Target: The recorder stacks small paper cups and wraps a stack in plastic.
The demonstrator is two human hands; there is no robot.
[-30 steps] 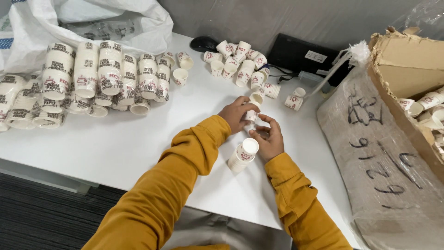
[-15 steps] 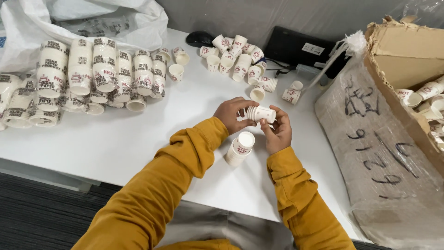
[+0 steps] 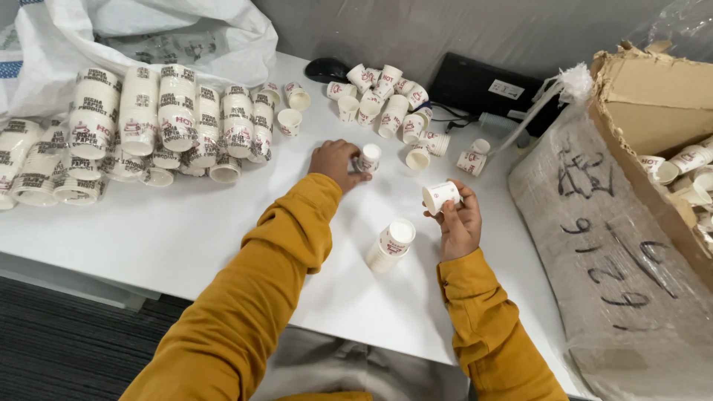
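Note:
My left hand (image 3: 338,162) rests on the white table (image 3: 148,230) with its fingers closed around a small white paper cup (image 3: 368,158) standing upside down. My right hand (image 3: 458,221) is raised a little above the table and grips another small paper cup (image 3: 440,197) on its side, mouth to the left. Between my arms lies a short nested stack of cups (image 3: 391,243), tilted on the table. Both sleeves are mustard yellow.
Several long stacks of printed cups (image 3: 141,130) lie at the left by a white plastic sack (image 3: 148,37). Loose cups (image 3: 386,104) are scattered at the back by a black mouse (image 3: 327,70) and keyboard (image 3: 490,89). A wrapped bale (image 3: 609,252) and a torn carton (image 3: 653,111) stand at the right.
My hands have parted: the left one moved up and left to a cup on the table, the right one moved right holding a single cup. The nested stack stays between them.

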